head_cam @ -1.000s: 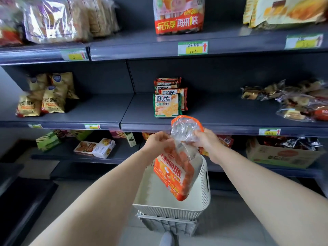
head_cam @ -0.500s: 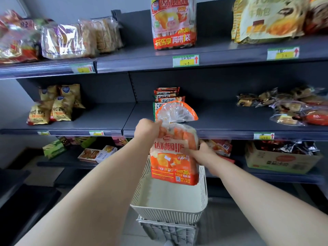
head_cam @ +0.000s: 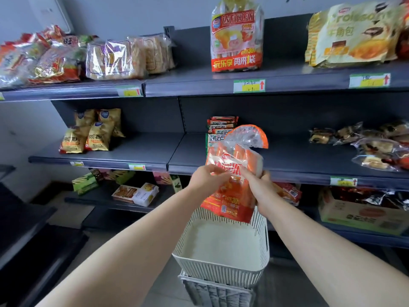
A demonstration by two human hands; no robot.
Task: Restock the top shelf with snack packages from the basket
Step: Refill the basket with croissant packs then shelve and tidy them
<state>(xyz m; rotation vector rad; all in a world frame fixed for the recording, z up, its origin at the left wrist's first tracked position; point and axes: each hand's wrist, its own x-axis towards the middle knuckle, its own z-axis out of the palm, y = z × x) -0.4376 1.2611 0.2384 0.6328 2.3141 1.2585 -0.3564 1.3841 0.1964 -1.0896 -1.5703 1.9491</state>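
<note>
Two-handed grip, left hand (head_cam: 207, 178) and right hand (head_cam: 259, 187), on orange snack package (head_cam: 235, 156) above white basket (head_cam: 221, 274).

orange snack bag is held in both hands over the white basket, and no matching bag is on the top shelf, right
Not quite: the head view shows one matching bag standing on the top shelf. The rest holds: the left hand and right hand both hold the orange snack bag over the white basket.
</note>
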